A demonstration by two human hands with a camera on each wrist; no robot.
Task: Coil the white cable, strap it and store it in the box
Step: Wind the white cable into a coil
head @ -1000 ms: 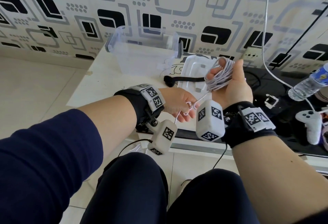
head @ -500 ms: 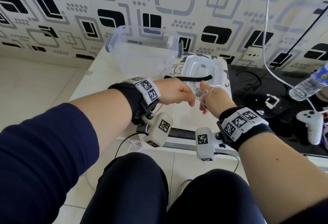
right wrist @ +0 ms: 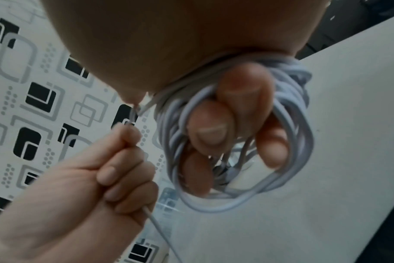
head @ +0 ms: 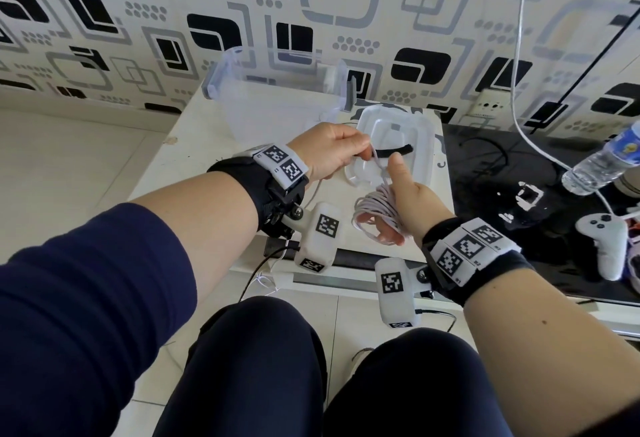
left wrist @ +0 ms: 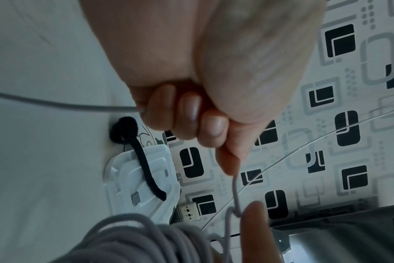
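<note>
1. Patterned wall; white surface (head: pixel 166 156).
2. I log the white cable (head: pixel 375 209) mostly coiled around my right hand (head: pixel 403 201); left hand (head: pixel 330 151) pinches its tail.
3. Outstanding: black strap (head: pixel 393 151), clear box (head: pixel 277 97).

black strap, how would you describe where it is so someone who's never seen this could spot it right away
On the white table by the patterned wall stands a clear box, and just right of it lies its white lid. The black strap lies flat across that lid, beyond both hands. It is the only dark, fuzzy strip there; the cable nearby is white and coiled.
</note>
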